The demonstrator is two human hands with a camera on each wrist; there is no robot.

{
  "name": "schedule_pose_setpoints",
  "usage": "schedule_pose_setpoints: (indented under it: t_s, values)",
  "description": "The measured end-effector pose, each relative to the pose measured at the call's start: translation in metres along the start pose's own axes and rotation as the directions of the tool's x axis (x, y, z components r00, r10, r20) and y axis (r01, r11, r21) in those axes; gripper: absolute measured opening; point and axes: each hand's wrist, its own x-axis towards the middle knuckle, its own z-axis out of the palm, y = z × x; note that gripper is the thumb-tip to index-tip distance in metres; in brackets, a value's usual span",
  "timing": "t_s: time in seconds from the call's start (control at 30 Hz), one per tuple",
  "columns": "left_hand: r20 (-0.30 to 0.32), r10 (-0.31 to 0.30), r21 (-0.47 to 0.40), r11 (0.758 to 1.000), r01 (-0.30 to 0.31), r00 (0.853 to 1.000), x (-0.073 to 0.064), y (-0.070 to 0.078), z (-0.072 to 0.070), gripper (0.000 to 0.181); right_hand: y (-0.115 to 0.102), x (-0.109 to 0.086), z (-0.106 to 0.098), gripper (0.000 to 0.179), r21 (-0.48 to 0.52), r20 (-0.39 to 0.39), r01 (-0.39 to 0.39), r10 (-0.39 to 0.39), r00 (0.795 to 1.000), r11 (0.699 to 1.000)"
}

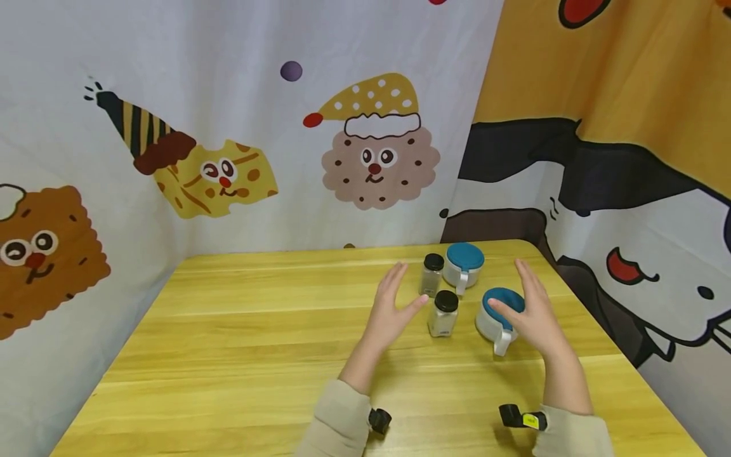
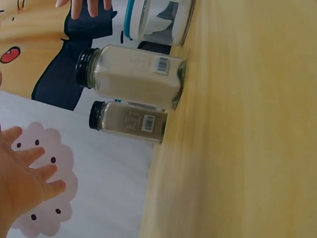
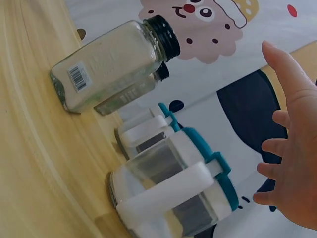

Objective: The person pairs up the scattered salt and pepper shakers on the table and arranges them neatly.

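Two black-lidded glass spice jars stand upright on the table: a nearer jar with pale contents and a farther jar with darker, greyish contents. Right of them are two blue-lidded seasoning pots with white handles, a nearer pot and a farther pot. My left hand hovers left of the jars, fingers spread, holding nothing. At the right, my right hand is raised by the nearer pot and hides part of its lid in the head view; the right wrist view shows the hand apart from it.
The wooden table extends widely to the left. A printed curtain hangs behind its back edge and along the right side. Each wrist carries a small black camera, such as the right camera.
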Motion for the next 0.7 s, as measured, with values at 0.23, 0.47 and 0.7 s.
schedule_pose_setpoints:
  t_s: [0.23,0.47,0.7]
  values:
    - [0.019,-0.049,-0.049,0.998,0.050,0.999,-0.001,0.000,0.008,0.071,0.010,0.000,-0.001,0.098,0.032,0.033,-0.034,0.032,0.999,0.999]
    - [0.064,-0.112,-0.094,0.989,0.118,0.992,-0.003,0.000,0.016,0.070,0.019,-0.001,0.000,0.102,0.039,0.051,-0.058,0.056,0.997,0.998]
    - [0.104,-0.148,-0.117,0.980,0.160,0.983,-0.003,-0.005,0.023,0.071,0.031,-0.004,0.002,0.102,0.089,0.075,-0.079,0.073,0.995,0.993]
